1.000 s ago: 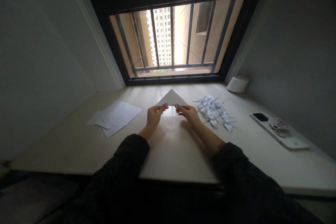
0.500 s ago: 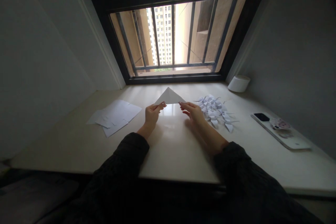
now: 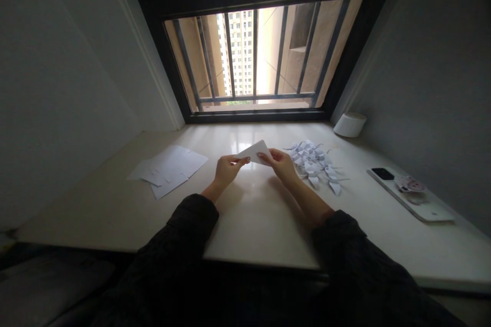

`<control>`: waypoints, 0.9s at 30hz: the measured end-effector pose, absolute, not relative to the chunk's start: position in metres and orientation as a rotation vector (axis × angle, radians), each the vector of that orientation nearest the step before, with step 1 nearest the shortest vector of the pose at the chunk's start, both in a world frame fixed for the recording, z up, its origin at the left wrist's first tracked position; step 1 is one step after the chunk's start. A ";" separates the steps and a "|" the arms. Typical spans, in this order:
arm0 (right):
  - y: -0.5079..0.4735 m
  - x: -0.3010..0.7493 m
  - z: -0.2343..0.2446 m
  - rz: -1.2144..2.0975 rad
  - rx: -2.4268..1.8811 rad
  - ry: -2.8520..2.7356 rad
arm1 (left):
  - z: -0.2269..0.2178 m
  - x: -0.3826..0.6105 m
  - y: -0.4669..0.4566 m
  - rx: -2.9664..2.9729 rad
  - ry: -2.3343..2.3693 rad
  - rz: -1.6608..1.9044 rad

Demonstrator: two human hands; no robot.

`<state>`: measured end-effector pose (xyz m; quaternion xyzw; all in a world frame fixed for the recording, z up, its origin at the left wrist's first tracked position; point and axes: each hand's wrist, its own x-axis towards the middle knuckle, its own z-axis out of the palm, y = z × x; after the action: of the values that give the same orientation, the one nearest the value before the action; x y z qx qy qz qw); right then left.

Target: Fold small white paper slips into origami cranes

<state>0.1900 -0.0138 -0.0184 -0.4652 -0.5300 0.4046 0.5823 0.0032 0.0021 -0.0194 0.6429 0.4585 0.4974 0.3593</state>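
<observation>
Head view: left hand (image 3: 227,169) and right hand (image 3: 282,163) each pinch an end of the folded paper (image 3: 255,152) over the desk (image 3: 249,214), seemingly mid-fold, halving the triangle; a clean crease needs matched corners

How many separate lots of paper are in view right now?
3: flat sheets at the left; one folded piece pinched between left hand and right hand; a heap of small folded figures at the right. Overlapping sheets may hide more.
</observation>
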 end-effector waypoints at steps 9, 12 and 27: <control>-0.017 0.192 -0.017 0.997 -1.144 -1.261 | -0.006 0.005 -0.003 1.535 1.118 1.223; -0.018 0.192 -0.016 0.980 -1.153 -1.280 | -0.006 0.005 -0.003 1.490 1.087 1.203; -0.017 0.185 -0.023 0.992 -1.137 -1.282 | -0.004 0.001 0.001 1.332 1.052 1.301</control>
<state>0.1854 -0.0165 -0.0226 -0.4799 -0.5412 0.4189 0.5489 0.0009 0.0010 -0.0044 0.5462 0.4313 0.5335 0.4807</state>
